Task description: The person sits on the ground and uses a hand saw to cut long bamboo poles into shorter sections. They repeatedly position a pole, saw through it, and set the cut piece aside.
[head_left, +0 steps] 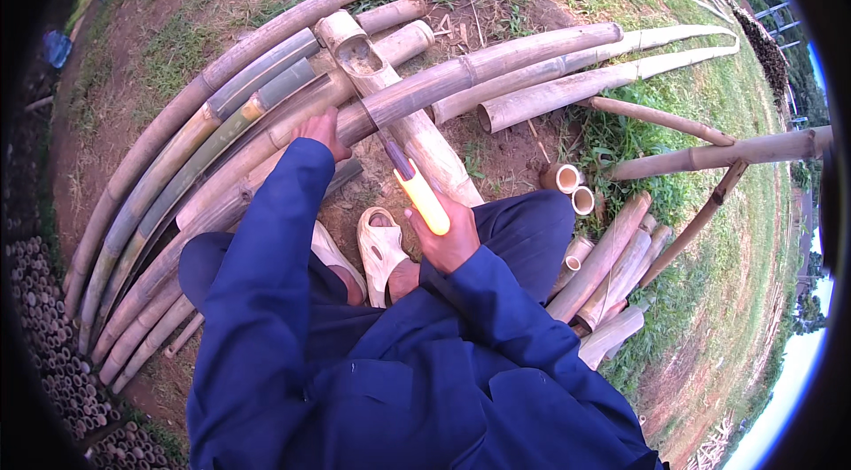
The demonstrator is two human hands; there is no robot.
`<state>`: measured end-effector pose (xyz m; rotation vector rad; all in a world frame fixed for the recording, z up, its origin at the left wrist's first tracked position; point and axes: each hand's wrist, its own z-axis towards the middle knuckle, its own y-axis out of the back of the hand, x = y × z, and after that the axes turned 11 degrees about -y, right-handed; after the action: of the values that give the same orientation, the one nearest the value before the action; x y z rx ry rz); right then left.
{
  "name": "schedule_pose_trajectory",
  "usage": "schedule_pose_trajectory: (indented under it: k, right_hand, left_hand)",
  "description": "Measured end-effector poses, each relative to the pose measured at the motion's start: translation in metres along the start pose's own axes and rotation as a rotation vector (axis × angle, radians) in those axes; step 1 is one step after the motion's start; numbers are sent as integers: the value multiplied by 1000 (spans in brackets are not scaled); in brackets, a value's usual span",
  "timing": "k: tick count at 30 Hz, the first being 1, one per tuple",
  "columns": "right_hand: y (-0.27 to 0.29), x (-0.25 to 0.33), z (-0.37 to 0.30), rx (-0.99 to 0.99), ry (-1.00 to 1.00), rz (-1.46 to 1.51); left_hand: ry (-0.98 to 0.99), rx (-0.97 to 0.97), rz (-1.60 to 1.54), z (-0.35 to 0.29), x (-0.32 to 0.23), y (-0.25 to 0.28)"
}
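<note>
My right hand (448, 238) is closed round the yellow handle of a hand saw (424, 197). Its narrow dark blade points away from me and meets the side of a thick brown bamboo pole (479, 69). Just left of the blade, my left hand (324, 132) grips the same pole from above, with the fingertips partly hidden. The pole lies crosswise over a pale, notched bamboo log (406, 120), which runs from between my knees to the far side. Where the blade meets the pole, I cannot tell the cut's depth.
Long bamboo poles (213, 115) lie to the left. Shorter bamboo pieces (607, 262) and cut tubes (563, 177) lie near my right knee. A bamboo post with braces (753, 151) juts in from the right. Many stacked bamboo ends (53, 337) fill the lower left. My sandalled feet (383, 248) are below the pole.
</note>
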<state>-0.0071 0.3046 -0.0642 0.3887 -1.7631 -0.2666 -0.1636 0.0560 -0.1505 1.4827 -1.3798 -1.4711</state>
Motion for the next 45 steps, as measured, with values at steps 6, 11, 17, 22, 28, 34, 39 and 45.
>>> schedule_pose_trajectory:
  k: [6,11,17,22,28,34,39,45]
  right_hand:
    - [71,14,-123,6,-100,-191]
    - [48,4,-92,-11,9,-23]
    - [-13,-10,28,-11,-2,29]
    - [26,2,-36,60,-50,-12]
    - [69,5,-111,-13,-81,-90]
    - [-15,-21,31,-28,2,118]
    - [3,-7,10,-26,-12,-16]
    - [57,-1,-103,0,-48,-39]
  left_hand:
    - [35,-8,-4,7,19,-7]
    - [33,32,1,3,11,4]
    - [-3,27,3,2,-10,15]
    - [8,-11,-15,5,3,9]
    - [34,9,-38,8,7,5]
    - [-3,-3,-27,10,-13,5]
    - [27,16,-8,9,-11,8]
    - [42,69,-27,10,1,8]
